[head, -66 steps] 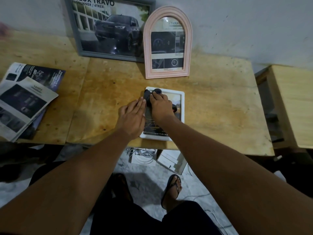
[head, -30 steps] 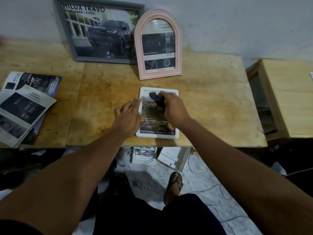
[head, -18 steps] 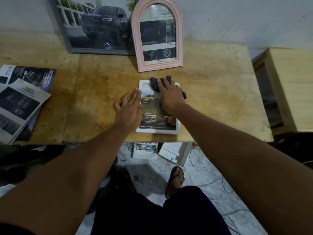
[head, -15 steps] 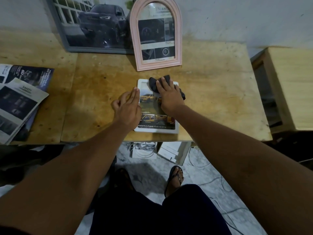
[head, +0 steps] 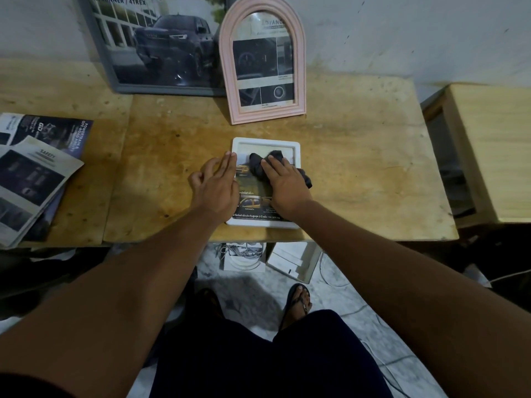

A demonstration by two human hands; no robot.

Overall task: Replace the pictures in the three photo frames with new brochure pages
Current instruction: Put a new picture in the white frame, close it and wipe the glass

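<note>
A small white photo frame [head: 265, 142] lies flat near the table's front edge with a car brochure page under its glass. My right hand [head: 284, 185] presses a dark cloth [head: 260, 163] flat onto the glass. My left hand [head: 215, 186] rests on the frame's left edge with straight fingers. A pink arched frame [head: 263, 64] stands behind it and holds a brochure page. A large grey frame [head: 161, 47] with a dark truck picture leans on the wall at the back left.
A stack of brochure pages [head: 34, 176] lies at the left end of the wooden table [head: 359, 168]. A lighter wooden stand [head: 494, 145] is to the right. Boxes and cables [head: 270, 257] sit on the floor under the table, by my sandalled foot.
My right hand has rubbed the cloth back and forth over the white frame's glass, from its middle to its top and slightly back. The left hand stays on the left edge.
</note>
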